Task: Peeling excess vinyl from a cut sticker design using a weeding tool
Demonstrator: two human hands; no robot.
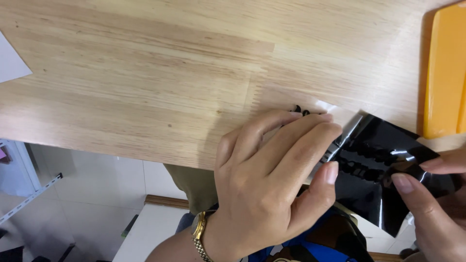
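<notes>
A white paper corner [10,60] is seen at the far left edge, lying on the wooden table [145,82]; below the table's near edge a pale tiled floor [92,194] and a white metal bracket [30,198] are visible at lower left. Toward the centre the left hand [264,187] is laid flat, palm down, fingers spread slightly and pressed on the table's near edge; a gold wristwatch band [199,237] is worn at its wrist. Under the fingertips [320,127] a clear film strip [335,112] w/ small black cut shapes [300,109] is pinned to the wood; the thumb rests against the black sheet. Just right of that hand a glossy black vinyl sheet [383,165] is held partly off the table edge, curled & creased, w/ letter-shaped cut-outs showing in its surface. At the lower right the right hand [429,204] is partly out of frame; its thumb and forefinger are pinched on the sheet's right end. The hands are kept apart, w/ the sheet stretched between them. At top right an orange plastic squeegee [444,73] lies on the table, near but not touching the sheet; below, patterned blue-brown clothing [320,247] is seen.
</notes>
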